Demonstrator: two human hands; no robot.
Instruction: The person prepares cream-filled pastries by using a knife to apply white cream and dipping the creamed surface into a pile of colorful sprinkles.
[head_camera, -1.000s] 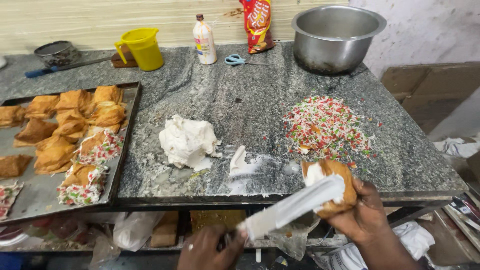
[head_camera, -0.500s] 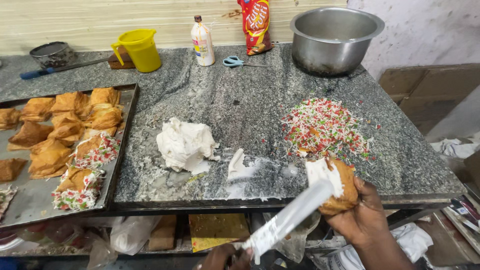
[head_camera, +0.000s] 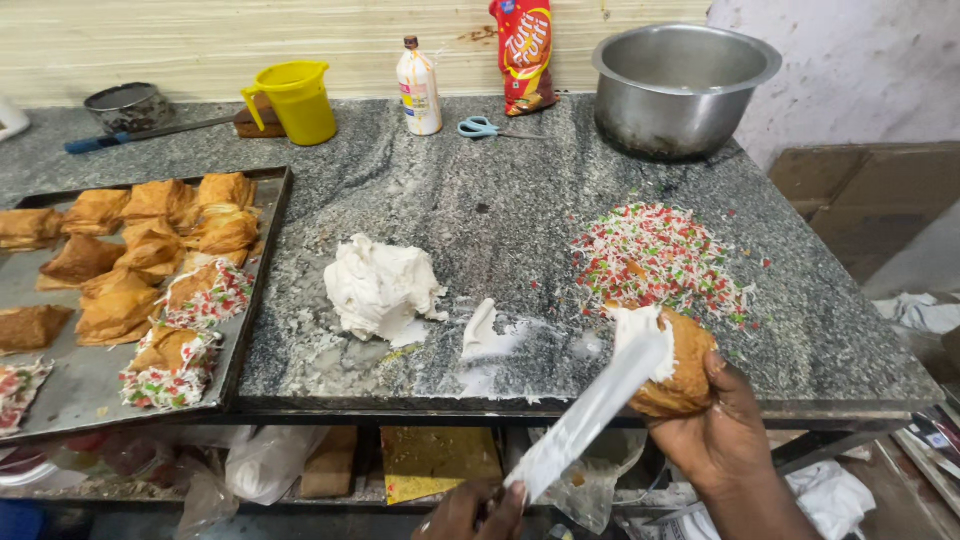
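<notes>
At five o'clock, the right hand (head_camera: 722, 435) grips a cream-smeared pastry puff (head_camera: 680, 365); the left hand (head_camera: 472, 512) clasps a cream-coated knife (head_camera: 590, 415) against it. At nine, the baking tray (head_camera: 70, 385) holds puffs; at one, the steel pot (head_camera: 680, 85).

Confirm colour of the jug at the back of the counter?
Yellow, plain all over. The jug shows clearly in the head view.

One steel pot (head_camera: 683, 85), one yellow jug (head_camera: 297, 100), one bottle (head_camera: 419, 87), one pair of scissors (head_camera: 483, 127), two hands (head_camera: 722, 425).
</notes>
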